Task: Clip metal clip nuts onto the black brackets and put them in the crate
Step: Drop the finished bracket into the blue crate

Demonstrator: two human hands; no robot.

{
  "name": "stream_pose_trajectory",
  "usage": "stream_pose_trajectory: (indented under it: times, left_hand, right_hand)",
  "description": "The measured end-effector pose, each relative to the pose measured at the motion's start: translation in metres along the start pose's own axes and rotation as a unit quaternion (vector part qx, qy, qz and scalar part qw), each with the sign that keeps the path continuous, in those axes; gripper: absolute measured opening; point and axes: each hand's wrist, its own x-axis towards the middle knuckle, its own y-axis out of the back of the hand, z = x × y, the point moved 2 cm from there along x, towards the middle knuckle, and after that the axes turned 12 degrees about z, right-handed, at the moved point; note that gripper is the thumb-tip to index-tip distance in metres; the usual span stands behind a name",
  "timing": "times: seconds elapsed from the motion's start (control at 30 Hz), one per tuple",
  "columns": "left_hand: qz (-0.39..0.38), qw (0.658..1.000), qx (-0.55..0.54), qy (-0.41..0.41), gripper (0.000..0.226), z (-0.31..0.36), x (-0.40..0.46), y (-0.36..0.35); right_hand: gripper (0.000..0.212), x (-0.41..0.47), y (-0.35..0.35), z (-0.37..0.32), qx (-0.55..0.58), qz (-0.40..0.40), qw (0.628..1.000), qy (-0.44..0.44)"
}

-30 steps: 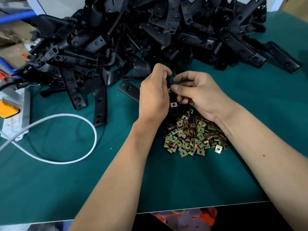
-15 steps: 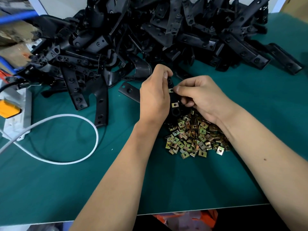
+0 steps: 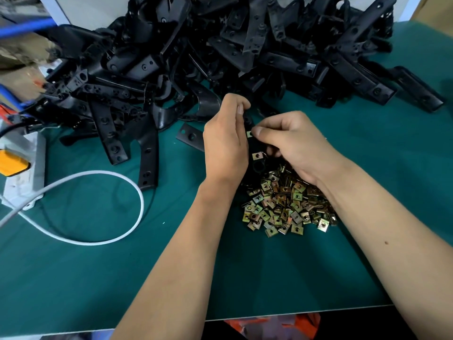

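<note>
Black plastic fills your grip at the centre of the frame: your left hand (image 3: 224,141) is curled round a black bracket (image 3: 255,146), holding it upright over the green desk (image 3: 98,266), while your right hand (image 3: 291,143) pinches a metal clip nut (image 3: 249,134) against the bracket's upper edge with thumb and forefinger. Compared with a second ago, that nut now shows as a bright square seated on the bracket, where before your fingertips covered the spot; a second clip nut (image 3: 257,156) sits lower on the same bracket, as it did then. Your hands have hardly shifted otherwise, so you appear to be pressing the upper nut home rather than reaching for a new part. If it is fully seated, which cannot be judged from here, this bracket should be close to ready for the crate; no crate is in view. Loose clip nuts (image 3: 286,207) lie in a heap just below your right wrist, touching the heel of that hand, so the next one is near. Unfinished brackets (image 3: 220,45) are piled across the upper frame, one flat piece (image 3: 190,136) lying just left of your left hand. At the left of the frame a white cable (image 3: 103,239) loops from a power strip (image 3: 23,177).
</note>
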Motion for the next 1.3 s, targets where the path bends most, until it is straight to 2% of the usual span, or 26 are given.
stream_pose_trajectory:
  times: [0.1,0.23,0.37,0.5,0.63,0.77,0.87,0.97,1.07,1.17,1.3]
  left_hand:
    - [0.009,0.999,0.032,-0.002,0.022,0.0,0.0,0.001]
    - [0.032,0.984,0.177,-0.016,0.025,-0.009,0.007,0.009]
    - [-0.056,0.955,0.291,-0.006,0.033,-0.015,0.009,0.008]
    - [-0.102,0.953,0.28,0.051,0.031,-0.016,0.008,0.003]
    - [-0.098,0.965,0.233,0.066,0.03,-0.021,0.003,0.011]
    - [-0.125,0.946,0.297,0.044,0.022,-0.014,0.006,0.012]
    - [-0.11,0.933,0.343,0.004,0.034,0.011,0.013,0.006]
    - [-0.125,0.945,0.287,-0.096,0.039,0.066,0.013,-0.015]
    - [-0.189,0.944,0.201,-0.178,0.04,0.138,-0.004,-0.052]
    - [-0.243,0.935,0.139,-0.217,0.036,0.199,-0.04,-0.095]
    - [-0.333,0.904,0.088,-0.253,0.029,0.271,-0.126,-0.155]
  right_hand:
    - [0.013,-0.001,0.001,-0.001,-0.031,-0.009,0.999,0.012]
    - [0.012,-0.001,0.002,-0.001,-0.015,-0.002,1.0,-0.007]
    - [0.012,-0.002,0.001,-0.001,0.013,-0.021,0.999,-0.024]
    - [0.014,-0.007,-0.004,-0.011,-0.026,-0.064,0.998,0.011]
    - [0.017,-0.015,-0.012,-0.022,-0.139,-0.04,0.985,0.093]
    - [0.018,-0.031,-0.016,-0.022,-0.152,0.031,0.982,0.104]
    - [0.02,-0.039,0.009,-0.019,-0.081,0.091,0.988,0.094]
    - [0.032,-0.041,0.063,-0.018,-0.036,0.197,0.978,0.065]
    - [0.045,-0.055,0.132,-0.016,-0.035,0.304,0.95,0.058]
    - [0.03,-0.087,0.209,0.001,-0.028,0.389,0.92,0.045]
    - [0.027,-0.158,0.311,0.046,-0.017,0.49,0.871,-0.014]
